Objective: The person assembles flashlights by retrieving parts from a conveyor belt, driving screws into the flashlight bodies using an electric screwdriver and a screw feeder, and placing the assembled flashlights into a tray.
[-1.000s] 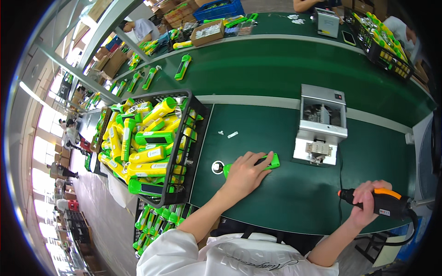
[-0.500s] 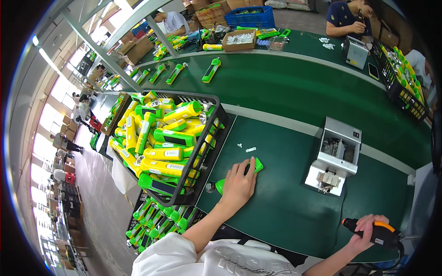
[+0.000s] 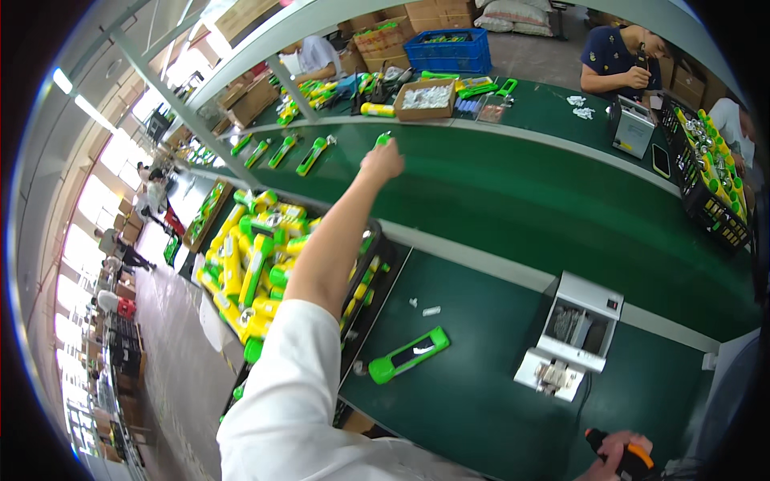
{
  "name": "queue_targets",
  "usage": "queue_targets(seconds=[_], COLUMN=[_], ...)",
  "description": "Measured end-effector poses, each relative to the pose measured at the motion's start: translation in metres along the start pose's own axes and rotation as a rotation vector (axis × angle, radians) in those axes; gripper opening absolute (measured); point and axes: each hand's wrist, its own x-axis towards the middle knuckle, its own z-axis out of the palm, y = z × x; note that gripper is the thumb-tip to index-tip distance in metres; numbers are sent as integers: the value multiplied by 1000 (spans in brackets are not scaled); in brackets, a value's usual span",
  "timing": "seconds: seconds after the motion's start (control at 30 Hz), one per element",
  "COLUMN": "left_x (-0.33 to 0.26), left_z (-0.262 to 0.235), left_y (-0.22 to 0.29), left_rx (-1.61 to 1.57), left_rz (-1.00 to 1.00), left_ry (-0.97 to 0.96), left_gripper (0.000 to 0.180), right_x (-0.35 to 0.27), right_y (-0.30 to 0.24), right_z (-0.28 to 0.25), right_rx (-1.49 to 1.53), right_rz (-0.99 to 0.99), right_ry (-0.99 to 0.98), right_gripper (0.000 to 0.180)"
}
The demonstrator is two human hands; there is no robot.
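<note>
My left hand [image 3: 383,163] reaches far out over the green belt, its fingers closed on a green-and-yellow flashlight [image 3: 384,139]; most of that flashlight is hidden behind the hand. On the near table lies a green flashlight [image 3: 411,355] with a dark panel facing up, its lens end toward the crate. A small white strip [image 3: 431,311] and a tiny white piece [image 3: 413,302] rest above it. At the lower right my right hand [image 3: 616,455] is wrapped round a black-and-orange electric screwdriver [image 3: 638,460], whose tip points left.
A black crate [image 3: 370,240] heaped with yellow-green flashlights stands left of the table, partly behind my left arm. A silver screw feeder [image 3: 579,325] sits on the right. Several flashlights [image 3: 314,155] lie along the belt. Across it, a person [image 3: 622,64] works beside a cardboard box [image 3: 425,99].
My left hand has left the flashlight on the table and moved far up to one on the belt. My right hand, still holding the screwdriver, has dropped lower.
</note>
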Motion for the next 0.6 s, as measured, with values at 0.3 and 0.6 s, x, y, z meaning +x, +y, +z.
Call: queue_targets(seconds=[0.3, 0.6], left_x=[87, 63], left_z=[75, -22], left_y=[-99, -46], left_rx=[355, 143], left_rz=[-293, -75], left_ry=[-490, -170], left_gripper=[89, 46], right_x=[25, 22], right_y=[-14, -20], right_z=[-9, -16], right_rx=[-136, -293], right_rz=[-27, -118], right_ry=[157, 186], right_gripper=[29, 20])
